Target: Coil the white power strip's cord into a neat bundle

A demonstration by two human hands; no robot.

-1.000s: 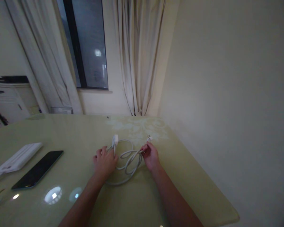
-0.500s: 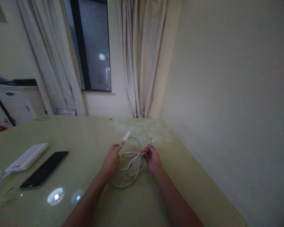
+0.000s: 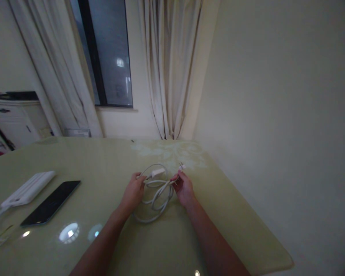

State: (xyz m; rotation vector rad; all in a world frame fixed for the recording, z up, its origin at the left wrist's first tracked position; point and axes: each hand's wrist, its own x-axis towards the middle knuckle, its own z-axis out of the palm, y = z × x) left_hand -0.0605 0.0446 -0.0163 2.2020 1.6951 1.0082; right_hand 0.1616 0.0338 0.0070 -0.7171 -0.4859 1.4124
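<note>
A white power cord (image 3: 158, 199) lies in loose loops on the table between my two hands. My left hand (image 3: 134, 190) is closed on the cord just below its white rectangular connector (image 3: 157, 173), which points to the right. My right hand (image 3: 184, 186) pinches the cord's other end, close behind the pronged plug (image 3: 181, 166), whose pins point up and away from me. Some loops of the cord also pass by the right fingers. The fingertips of both hands are partly hidden.
On the left of the glossy greenish table (image 3: 103, 161) lie a black phone (image 3: 51, 203) and a white power bank (image 3: 28, 188) with a cable attached. A wall (image 3: 276, 115) runs along the right side. Curtains (image 3: 172, 69) and a window stand behind.
The connector by my left hand has swung from pointing up and away to lying toward the right. The right hand still holds the plug end. The view has shifted slightly.
</note>
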